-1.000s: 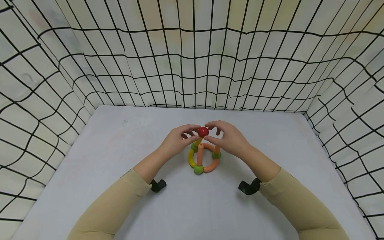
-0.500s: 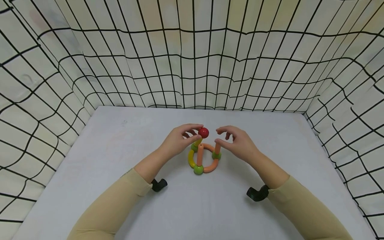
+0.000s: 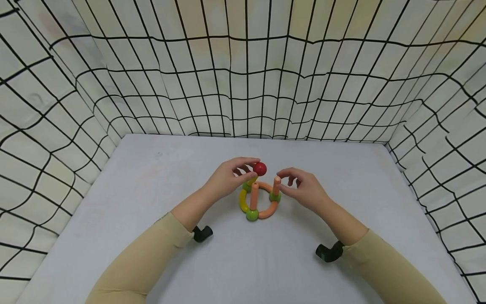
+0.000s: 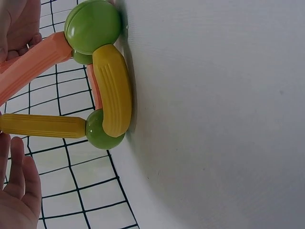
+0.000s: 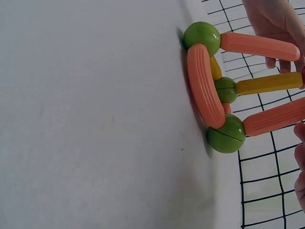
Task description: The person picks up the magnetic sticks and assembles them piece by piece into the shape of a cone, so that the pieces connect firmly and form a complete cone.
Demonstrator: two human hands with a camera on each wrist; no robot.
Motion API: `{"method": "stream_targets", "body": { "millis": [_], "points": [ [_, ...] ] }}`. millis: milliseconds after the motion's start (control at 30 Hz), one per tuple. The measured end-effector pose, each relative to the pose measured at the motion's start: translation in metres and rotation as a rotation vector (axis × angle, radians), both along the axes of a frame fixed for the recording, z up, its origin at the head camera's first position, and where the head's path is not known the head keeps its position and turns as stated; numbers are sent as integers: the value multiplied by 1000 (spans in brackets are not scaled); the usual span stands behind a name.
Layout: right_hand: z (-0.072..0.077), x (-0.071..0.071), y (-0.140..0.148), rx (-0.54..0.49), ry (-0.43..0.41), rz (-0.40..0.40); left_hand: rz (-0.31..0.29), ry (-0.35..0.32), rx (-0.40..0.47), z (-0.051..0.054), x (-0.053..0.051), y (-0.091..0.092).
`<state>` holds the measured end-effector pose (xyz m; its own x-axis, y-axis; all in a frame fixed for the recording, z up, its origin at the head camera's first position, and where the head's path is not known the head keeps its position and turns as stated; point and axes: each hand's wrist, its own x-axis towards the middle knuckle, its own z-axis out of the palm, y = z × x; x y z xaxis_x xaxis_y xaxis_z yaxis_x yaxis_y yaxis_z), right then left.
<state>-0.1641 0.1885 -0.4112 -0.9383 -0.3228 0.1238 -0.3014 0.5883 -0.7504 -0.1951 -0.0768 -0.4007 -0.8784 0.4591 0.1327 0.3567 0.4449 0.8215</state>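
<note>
A toy frame of curved orange and yellow pieces forms a ring on the table, with green balls at its joints. Upright orange sticks and a yellow stick rise from these balls. My left hand holds a red ball between fingers and thumb, atop the yellow stick at the back left. On the right, my right hand has thumb and index finger at the top of an orange stick, pinching it. Both wrist views cut off the stick tops.
The toy stands on a white table. A black wire grid with white sheeting behind it encloses the back and sides. Black wrist mounts stick out below both sleeves.
My right hand has left the red ball and moved right and down to the right orange stick. The left hand stays at the red ball, nearly still.
</note>
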Motion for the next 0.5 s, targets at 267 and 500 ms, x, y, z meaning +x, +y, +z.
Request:
{"method": "stream_targets", "body": {
  "millis": [267,500],
  "points": [
    [-7,0,-2,-5,33,3,-8,11,5,-1,0,1],
    [-7,-2,-7,-9,20,-6,-11,21,9,-1,0,1]
  ]
}}
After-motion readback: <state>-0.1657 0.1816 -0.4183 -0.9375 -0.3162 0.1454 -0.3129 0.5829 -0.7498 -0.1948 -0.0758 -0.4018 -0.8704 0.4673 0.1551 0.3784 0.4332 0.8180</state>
